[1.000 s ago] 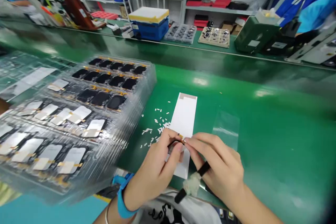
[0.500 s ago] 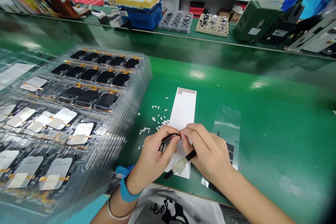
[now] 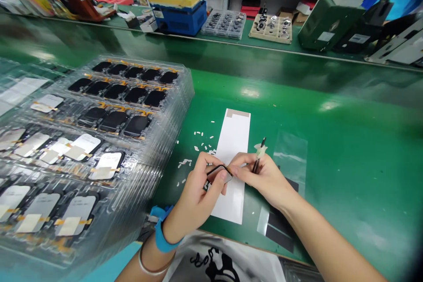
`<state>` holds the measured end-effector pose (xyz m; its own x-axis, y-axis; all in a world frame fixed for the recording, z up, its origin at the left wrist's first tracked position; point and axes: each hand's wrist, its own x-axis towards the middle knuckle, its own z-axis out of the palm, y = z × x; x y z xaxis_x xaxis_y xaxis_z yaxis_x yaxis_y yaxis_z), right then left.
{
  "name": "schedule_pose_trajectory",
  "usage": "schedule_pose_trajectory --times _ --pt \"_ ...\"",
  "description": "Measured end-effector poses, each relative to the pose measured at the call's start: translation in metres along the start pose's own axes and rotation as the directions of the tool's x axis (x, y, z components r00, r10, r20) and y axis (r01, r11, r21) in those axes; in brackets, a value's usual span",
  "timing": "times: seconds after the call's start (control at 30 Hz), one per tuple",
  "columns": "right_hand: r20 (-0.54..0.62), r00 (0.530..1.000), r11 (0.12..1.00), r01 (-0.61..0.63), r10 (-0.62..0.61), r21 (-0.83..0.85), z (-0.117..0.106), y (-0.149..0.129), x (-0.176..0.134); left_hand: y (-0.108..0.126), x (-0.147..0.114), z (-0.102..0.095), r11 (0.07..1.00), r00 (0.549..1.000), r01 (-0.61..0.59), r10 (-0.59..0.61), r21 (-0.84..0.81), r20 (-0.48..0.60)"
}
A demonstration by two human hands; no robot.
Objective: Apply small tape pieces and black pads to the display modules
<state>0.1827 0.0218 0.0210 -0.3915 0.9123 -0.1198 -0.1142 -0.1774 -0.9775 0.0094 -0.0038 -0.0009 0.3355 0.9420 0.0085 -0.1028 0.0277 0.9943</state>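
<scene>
Both hands on one tiny screen, stick parked in the right

So the small screen (image 3: 228, 177) is up in the left hand (image 3: 205, 189), thumb across its face and fingers curled behind it, one corner poking toward the other hand. The right hand (image 3: 264, 178) is right next to it, thumb and finger bunched up at that corner where there's a bit of orange. Can't tell whether they're pinching anything there, the spot's too small. That same hand also has a dark stick (image 3: 261, 153) with pale tape around it tucked in its grip, tip pointing up.

The whole thing sits between the two hands, above a long white sheet (image 3: 233, 134) on the green table (image 3: 357, 163). Little white bits (image 3: 203, 147) are scattered just left of the sheet. A clear plastic sleeve (image 3: 291, 152) with dark strips lies to the right, partly behind the right hand and forearm. Off to the left there's a tall stack of clear trays (image 3: 172, 114) loaded with more screens (image 3: 115, 91).
</scene>
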Motion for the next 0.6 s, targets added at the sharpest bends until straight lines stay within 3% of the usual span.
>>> schedule_pose_trajectory --times 0.1,0.3,0.47,0.6 --pt "-0.019 1.000 0.999 0.011 -0.012 -0.048 -0.0007 0.0005 -0.0016 0.0023 0.0020 0.0000 0.998 1.000 -0.007 0.008 0.057 -0.004" --pt "-0.149 0.981 0.920 0.060 -0.126 -0.387 -0.0013 0.0017 -0.0053 0.0035 0.0013 -0.0004 0.995 0.999 0.047 -0.049 0.084 0.020" --pt "-0.151 0.957 0.883 0.158 -0.247 -0.443 0.0025 -0.0019 -0.0079 -0.0007 -0.0004 -0.0009 0.998 0.996 0.069 -0.069 -0.010 0.054" --pt "-0.143 0.960 0.890 0.160 -0.242 -0.428 0.0052 -0.0043 -0.0088 -0.0020 0.0016 0.0002 0.998 0.996 0.069 -0.069 -0.013 0.049"
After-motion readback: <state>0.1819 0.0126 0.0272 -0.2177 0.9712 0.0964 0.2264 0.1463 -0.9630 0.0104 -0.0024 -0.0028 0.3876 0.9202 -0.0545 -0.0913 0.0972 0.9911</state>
